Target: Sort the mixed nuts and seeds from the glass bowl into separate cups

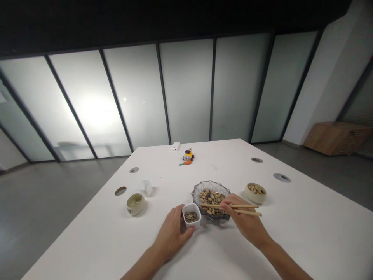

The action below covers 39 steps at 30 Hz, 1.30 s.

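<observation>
On the white table (101, 241), I locate the faceted glass bowl (214, 185) just left of my right hand (244, 222), the nearer hand; its fingers pinch wooden chopsticks (250, 212) lying crosswise over it. My left hand (172, 232) clasps the square white cup (196, 225) beside the bowl. Bowl: tan nuts (211, 197). Cup: slender seeds (191, 217).

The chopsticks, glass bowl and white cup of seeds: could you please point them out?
Chopsticks (244, 206), head view: upper stick's shaft.
Glass bowl (211, 185), head view: far inner wall.
White cup of seeds (196, 225), head view: near outer wall.
</observation>
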Available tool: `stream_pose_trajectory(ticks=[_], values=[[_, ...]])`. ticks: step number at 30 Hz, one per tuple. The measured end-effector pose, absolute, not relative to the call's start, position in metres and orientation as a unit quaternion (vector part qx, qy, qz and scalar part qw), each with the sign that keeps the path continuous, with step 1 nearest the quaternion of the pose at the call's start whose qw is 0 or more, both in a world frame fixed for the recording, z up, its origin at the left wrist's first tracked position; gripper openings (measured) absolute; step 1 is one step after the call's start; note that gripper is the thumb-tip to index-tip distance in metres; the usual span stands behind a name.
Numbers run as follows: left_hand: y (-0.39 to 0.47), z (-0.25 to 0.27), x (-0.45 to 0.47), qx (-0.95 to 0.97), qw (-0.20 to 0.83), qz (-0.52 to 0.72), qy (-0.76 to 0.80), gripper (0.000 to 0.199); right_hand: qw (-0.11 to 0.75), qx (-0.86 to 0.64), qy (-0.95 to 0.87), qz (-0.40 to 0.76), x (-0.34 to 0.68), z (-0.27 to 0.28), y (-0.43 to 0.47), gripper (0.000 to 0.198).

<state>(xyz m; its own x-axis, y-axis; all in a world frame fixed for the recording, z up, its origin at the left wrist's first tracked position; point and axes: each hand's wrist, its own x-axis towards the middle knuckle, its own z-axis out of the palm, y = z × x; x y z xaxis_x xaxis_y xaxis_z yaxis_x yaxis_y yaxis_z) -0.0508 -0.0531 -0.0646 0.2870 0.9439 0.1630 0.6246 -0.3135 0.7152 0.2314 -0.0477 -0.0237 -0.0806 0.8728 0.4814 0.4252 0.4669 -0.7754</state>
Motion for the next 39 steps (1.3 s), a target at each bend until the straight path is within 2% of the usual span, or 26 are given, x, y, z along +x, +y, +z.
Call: stream_pose_trajectory(ticks=[8, 12, 17, 19, 25, 33, 39], values=[[-0.053, -0.065, -0.051, 0.751, 0.267, 0.297, 0.526, 0.061, 0.501, -0.466, -0.701, 0.202, 0.233, -0.024, -0.049, 0.044], [-0.053, -0.064, -0.051, 0.751, 0.271, 0.295, 0.525, 0.059, 0.533, -0.474, -0.673, 0.196, 0.234, -0.021, -0.046, 0.048], [-0.053, -0.065, -0.051, 0.756, 0.265, 0.294, 0.522, 0.061, 0.586, -0.465, -0.591, 0.301, 0.233, -0.02, -0.047, 0.054], [-0.053, -0.065, -0.051, 0.757, 0.264, 0.291, 0.522, 0.059, 0.581, -0.469, -0.597, 0.292, 0.233, -0.018, -0.049, 0.054], [-0.053, -0.066, -0.052, 0.754, 0.268, 0.297, 0.521, 0.06, 0.545, -0.481, -0.669, 0.157, 0.238, -0.014, -0.05, 0.05], [-0.052, -0.065, -0.051, 0.752, 0.279, 0.298, 0.517, 0.059, 0.489, -0.479, -0.703, 0.19, 0.239, -0.021, -0.046, 0.045], [-0.053, -0.065, -0.05, 0.752, 0.274, 0.299, 0.52, 0.058, 0.483, -0.474, -0.707, 0.205, 0.24, -0.023, -0.047, 0.04]])
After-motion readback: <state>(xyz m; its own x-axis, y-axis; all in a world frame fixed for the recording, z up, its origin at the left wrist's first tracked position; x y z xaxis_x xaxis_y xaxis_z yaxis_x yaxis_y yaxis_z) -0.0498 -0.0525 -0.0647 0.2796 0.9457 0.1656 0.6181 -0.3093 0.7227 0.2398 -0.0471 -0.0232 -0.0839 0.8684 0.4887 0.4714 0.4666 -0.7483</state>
